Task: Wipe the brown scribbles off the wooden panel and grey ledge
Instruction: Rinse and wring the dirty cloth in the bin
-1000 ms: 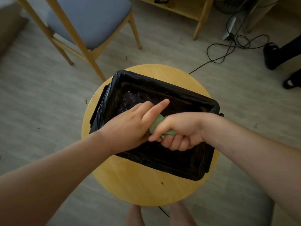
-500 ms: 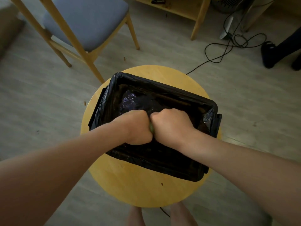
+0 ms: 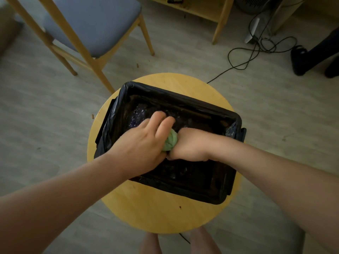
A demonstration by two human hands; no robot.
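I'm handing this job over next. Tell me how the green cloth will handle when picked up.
Likely floppy: the green cloth bulges as a crumpled wad from the fist of the right hand. Probably light, as it packs small inside that fist. Possibly damp and drippy, being squeezed over the black-lined bin; wetness itself cannot be seen.

The head view is dim and muted, with soft, even light and only faint shadows on the floor (image 3: 183, 57). The corners darken into a vignette. Small glints dot the black bin liner (image 3: 139, 114), its inside otherwise too dark for detail. The green cloth (image 3: 170, 142) reads pale. The fingers (image 3: 161, 123) of the left hand (image 3: 139, 145) are smeared by motion. Wide-angle bending stretches the forearms (image 3: 55, 208) and the chair (image 3: 91, 24) at the edges
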